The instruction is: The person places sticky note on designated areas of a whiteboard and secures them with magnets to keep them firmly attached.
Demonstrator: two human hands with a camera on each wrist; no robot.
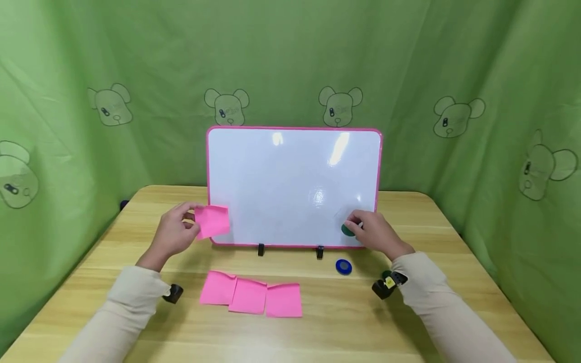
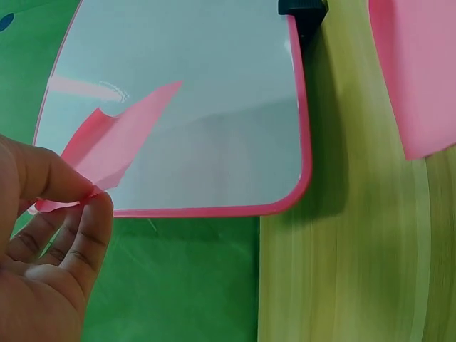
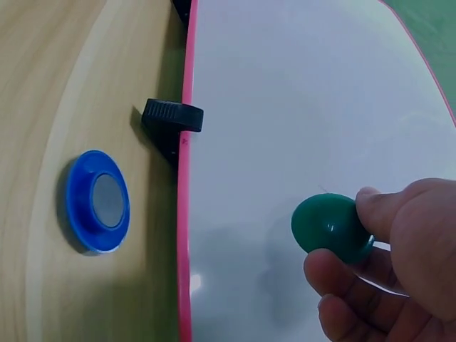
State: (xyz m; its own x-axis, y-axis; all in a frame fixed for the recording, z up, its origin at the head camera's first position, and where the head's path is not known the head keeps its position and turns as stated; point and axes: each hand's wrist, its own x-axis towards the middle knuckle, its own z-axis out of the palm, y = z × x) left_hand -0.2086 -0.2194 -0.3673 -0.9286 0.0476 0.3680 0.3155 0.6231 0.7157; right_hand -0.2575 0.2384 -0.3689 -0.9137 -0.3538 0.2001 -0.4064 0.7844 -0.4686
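Head view shows me the left hand (image 1: 174, 229) pinching a pink sticky note (image 1: 212, 221) and the right hand (image 1: 374, 232) a green magnet (image 1: 347, 231) near the whiteboard's (image 1: 281, 186) lower corners, no unheld note there yet, three loose notes (image 1: 247, 297) and a blue magnet (image 1: 343, 267) lying on the table (image 1: 345, 322).

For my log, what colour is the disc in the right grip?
The disc is green; the right wrist view shows it best.

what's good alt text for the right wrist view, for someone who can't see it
The right hand pinches a green round magnet in front of a whiteboard with a pink frame. A blue round magnet lies, grey disc up, on the wood-grain table, near a black foot hooked over the frame.
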